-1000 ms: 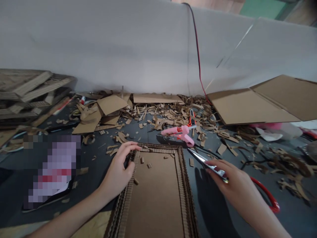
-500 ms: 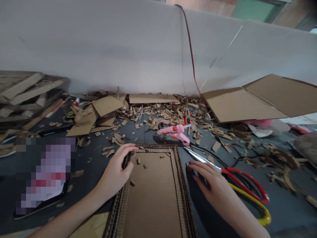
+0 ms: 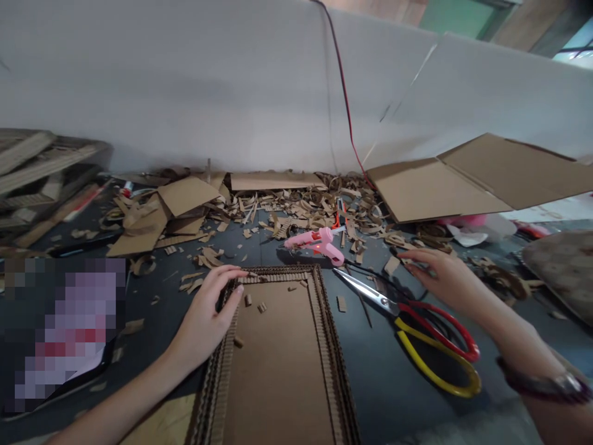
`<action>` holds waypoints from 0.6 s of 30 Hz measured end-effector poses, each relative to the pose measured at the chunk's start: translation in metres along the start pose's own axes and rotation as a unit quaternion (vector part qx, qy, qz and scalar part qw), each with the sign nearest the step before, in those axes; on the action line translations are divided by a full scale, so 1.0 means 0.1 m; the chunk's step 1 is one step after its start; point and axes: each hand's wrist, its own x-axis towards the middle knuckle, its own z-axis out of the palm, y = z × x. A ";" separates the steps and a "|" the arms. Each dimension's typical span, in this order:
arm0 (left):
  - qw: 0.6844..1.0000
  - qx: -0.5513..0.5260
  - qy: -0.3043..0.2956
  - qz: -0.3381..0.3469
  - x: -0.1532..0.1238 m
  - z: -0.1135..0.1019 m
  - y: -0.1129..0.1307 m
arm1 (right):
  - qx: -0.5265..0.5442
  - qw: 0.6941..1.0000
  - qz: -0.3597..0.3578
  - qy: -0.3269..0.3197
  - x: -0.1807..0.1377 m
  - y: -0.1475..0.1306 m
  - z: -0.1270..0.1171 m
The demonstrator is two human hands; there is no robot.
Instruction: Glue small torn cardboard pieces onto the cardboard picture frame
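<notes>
A shallow cardboard tray (image 3: 278,358) with layered corrugated edges lies in front of me. My left hand (image 3: 210,303) holds its far left corner, fingers along the far rim and thumb at the inner side. A few small rolled cardboard bits (image 3: 262,307) lie inside the tray. My right hand (image 3: 433,272) is stretched out past the scissors, fingers apart, close to a cardboard scrap (image 3: 391,266); a dark speck at its fingertips is too small to name. The scissors (image 3: 393,307), with red and yellow handles, lie open between tray and right hand. Beside the tray is a small cardboard piece (image 3: 341,303).
Beyond the tray lies a pink glue gun (image 3: 317,243) with a black cord. Cardboard scraps (image 3: 296,210) are heaped along the wall. Folded cardboard (image 3: 440,188) is at right, a phone (image 3: 69,340) at left, stacked cardboard strips (image 3: 32,167) at far left.
My right hand has moved away from the small cardboard piece beside the tray, outward and to the right over the scissors. My left hand stays at the tray's corner. The view has shifted slightly.
</notes>
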 end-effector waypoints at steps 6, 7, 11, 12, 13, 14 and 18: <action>1.000 -0.021 0.000 -0.014 0.00 0.00 0.00 | -0.007 1.000 0.004 -0.026 0.48 -0.07 0.13; 1.000 -0.023 -0.001 -0.018 0.00 0.00 0.00 | -0.010 0.999 0.013 -0.027 0.52 -0.06 0.14; 0.999 -0.033 -0.001 -0.025 0.00 0.00 0.01 | -0.029 0.997 0.064 -0.029 0.61 0.08 0.08; 0.999 -0.035 -0.001 -0.025 0.00 0.01 0.01 | -0.031 0.997 0.069 -0.031 0.62 0.11 0.06; 0.999 -0.036 -0.001 -0.025 0.00 0.01 0.01 | -0.031 0.996 0.070 -0.034 0.64 0.13 0.04; 0.999 -0.036 0.000 -0.025 0.01 0.01 0.01 | -0.029 0.997 0.067 -0.037 0.65 0.14 0.03; 0.999 -0.036 0.004 -0.027 0.01 0.01 0.02 | -0.004 0.998 0.031 -0.051 0.71 0.05 0.07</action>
